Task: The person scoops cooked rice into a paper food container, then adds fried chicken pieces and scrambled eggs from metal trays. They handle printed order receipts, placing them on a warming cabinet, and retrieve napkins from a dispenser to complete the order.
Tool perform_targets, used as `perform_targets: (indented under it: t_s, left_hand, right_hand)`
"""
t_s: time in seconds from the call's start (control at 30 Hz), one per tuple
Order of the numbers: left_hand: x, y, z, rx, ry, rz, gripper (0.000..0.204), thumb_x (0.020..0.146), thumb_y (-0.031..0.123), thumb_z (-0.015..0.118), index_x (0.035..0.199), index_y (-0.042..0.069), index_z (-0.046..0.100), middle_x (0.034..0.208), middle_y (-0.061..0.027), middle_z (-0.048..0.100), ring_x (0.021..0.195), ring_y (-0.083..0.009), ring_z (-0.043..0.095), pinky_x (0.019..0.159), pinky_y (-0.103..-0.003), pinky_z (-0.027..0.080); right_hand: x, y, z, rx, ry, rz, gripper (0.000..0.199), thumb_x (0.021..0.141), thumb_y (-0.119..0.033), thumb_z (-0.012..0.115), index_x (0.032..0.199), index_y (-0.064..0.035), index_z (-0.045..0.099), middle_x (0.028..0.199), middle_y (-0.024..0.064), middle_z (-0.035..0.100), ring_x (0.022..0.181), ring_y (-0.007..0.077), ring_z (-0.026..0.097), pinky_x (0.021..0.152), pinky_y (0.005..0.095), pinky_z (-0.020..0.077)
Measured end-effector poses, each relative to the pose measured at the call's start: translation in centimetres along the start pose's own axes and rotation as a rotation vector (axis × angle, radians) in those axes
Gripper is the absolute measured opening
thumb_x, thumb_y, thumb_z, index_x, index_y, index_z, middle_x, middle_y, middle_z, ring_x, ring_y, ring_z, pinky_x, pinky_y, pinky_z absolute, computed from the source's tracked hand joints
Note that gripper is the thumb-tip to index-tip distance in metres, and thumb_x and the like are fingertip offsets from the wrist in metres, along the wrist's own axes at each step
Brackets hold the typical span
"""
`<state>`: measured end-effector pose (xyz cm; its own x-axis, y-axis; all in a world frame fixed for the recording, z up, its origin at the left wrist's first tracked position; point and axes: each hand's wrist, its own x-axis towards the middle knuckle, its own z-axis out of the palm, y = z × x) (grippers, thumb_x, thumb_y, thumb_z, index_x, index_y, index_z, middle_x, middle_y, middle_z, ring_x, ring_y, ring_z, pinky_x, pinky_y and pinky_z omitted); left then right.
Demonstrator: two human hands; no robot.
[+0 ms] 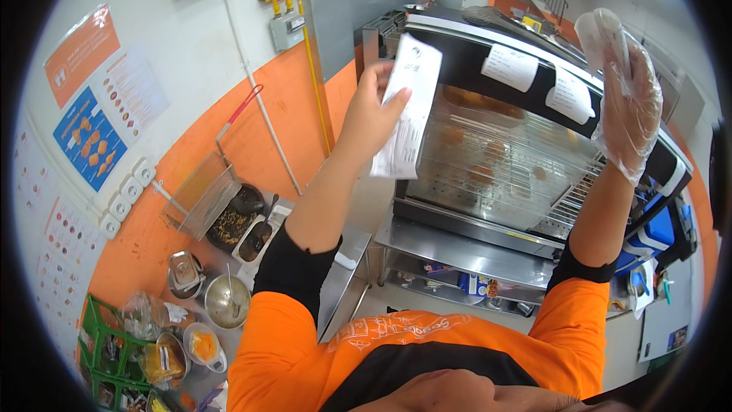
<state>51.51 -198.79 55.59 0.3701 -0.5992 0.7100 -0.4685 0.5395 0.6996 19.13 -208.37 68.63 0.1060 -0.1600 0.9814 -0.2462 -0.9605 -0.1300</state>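
Your left hand [371, 111] was up high, and its fingers and thumb were closed on a long white paper slip [406, 107]. The slip hung down from your hand, right in front of the glass food warmer [496, 164]. Your right hand [627, 99] was up too, off to the other side of the warmer. It wore a thin see-through glove, and its fingers were curled around a small rolled white paper [602, 34]. Just beside that hand, two more white slips [537, 80] were stuck on the dark top edge of the warmer. Far below your left hand sat a wire fry basket [200, 198] and metal bowls [221, 297] on the counter [347, 267].
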Motion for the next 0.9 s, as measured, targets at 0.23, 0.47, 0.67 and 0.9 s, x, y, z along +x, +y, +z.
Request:
perform_targets:
  t_s: [0.23,0.47,0.67,0.9]
  left_hand:
    - [5.6,2.1,4.6,0.079,-0.079,0.016,0.073,0.098,0.002,0.058,0.160,0.024,0.029,0.140,-0.0150,0.056,0.117,-0.0241,0.060,0.102,-0.037,0.047]
    - [6.7,1.7,5.1,0.233,-0.145,-0.066,0.050,0.098,0.012,0.059,0.147,0.014,0.051,0.130,-0.0160,0.066,0.116,-0.0255,0.066,0.100,-0.035,0.048]
    - [7.0,1.5,3.9,0.290,-0.213,-0.070,0.050,0.098,0.010,0.066,0.144,0.002,0.048,0.123,-0.0126,0.066,0.111,-0.0183,0.064,0.095,-0.033,0.051]
    - [8.3,1.2,3.3,0.356,-0.239,-0.060,0.048,0.099,0.014,0.066,0.142,0.002,0.050,0.113,-0.0092,0.067,0.100,-0.0167,0.066,0.087,-0.032,0.053]
  right_hand:
    - [-1.4,0.2,-1.9,-0.172,-0.095,-0.074,0.031,0.098,-0.011,0.066,0.128,-0.0055,0.067,0.116,0.0152,0.074,0.105,0.0264,0.072,0.094,0.0359,0.0553]
    - [2.3,6.3,4.0,-0.328,-0.301,-0.643,0.043,0.099,-0.025,0.067,0.139,-0.0092,0.059,0.130,0.0188,0.067,0.120,0.0357,0.064,0.105,0.0484,0.0492]
    - [5.8,4.0,11.5,-0.471,-0.881,-0.567,0.045,0.103,-0.039,0.054,0.138,-0.0117,0.059,0.132,0.0160,0.065,0.117,0.0351,0.064,0.103,0.0467,0.0505]
    - [6.3,5.5,13.9,-0.392,-0.926,-0.525,0.038,0.103,-0.035,0.052,0.133,-0.0140,0.061,0.116,0.0164,0.068,0.111,0.0347,0.066,0.099,0.0453,0.0532]
